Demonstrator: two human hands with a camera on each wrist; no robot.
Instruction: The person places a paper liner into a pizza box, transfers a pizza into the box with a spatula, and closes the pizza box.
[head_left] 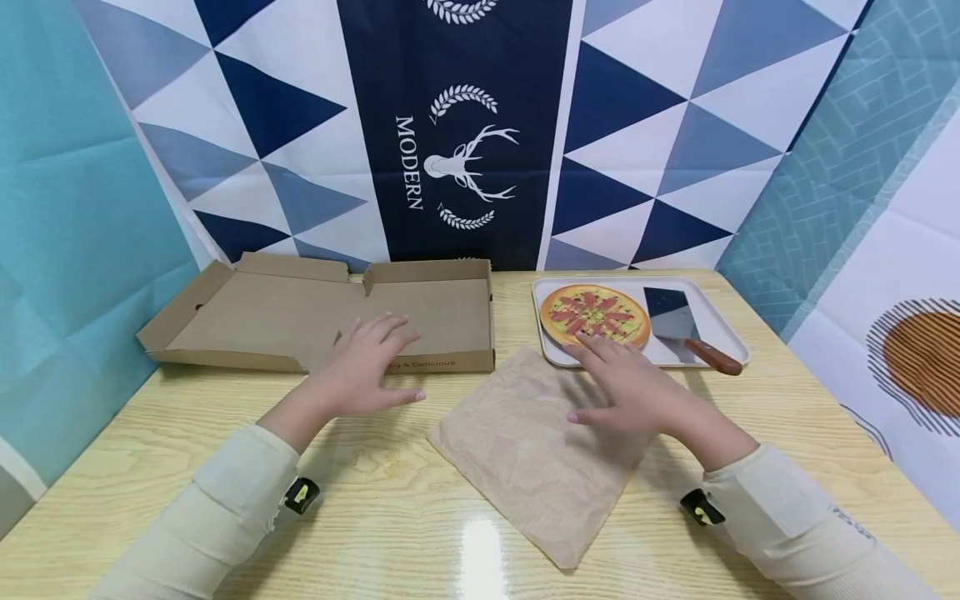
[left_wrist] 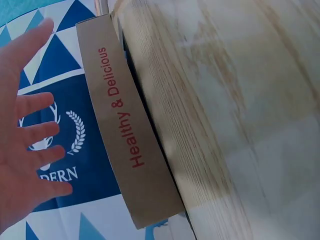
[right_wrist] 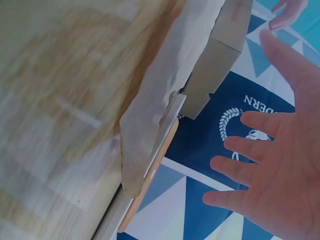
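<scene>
Nearest the camera, cream left sleeve [head_left: 210,500] and matching right sleeve [head_left: 795,517], slanting in from the lower corners. Behind the table, a tall backdrop [head_left: 300,100] of navy, grey-blue and white triangles, split by a dark band with white deer head, leafy sprigs and MODERN running sideways. At the left, creased teal cloth [head_left: 82,200]; at the right, patterned cloth [head_left: 847,167], blue with pale brick-like lines, then white with a brown disc ringed in dark strokes. Across the foreground, a pale wood-grained table [head_left: 382,517], glossy, with bright glare low in the middle and soft shadows beneath both arms. Toward the back left, an open cardboard box [head_left: 247,317], red "Healthy & Delicious" along the front wall. Right of centre, flat on the wood, a crinkled brown paper sheet [head_left: 525,450], turned cornerwise, close to a white tray [head_left: 712,312] at the back right. Before the box, left hand [head_left: 356,371], fingers straight and spread, apart from the cardboard. Above the paper and near the tray, right hand [head_left: 637,387], fingers likewise straight and separated, clear of the pizza [head_left: 592,312] on the tray's left side. Beside that, a spatula [head_left: 671,312], wooden handle out over the near rim. Smallest, by each cuff, a black clip [head_left: 302,495] with yellow mark.
</scene>
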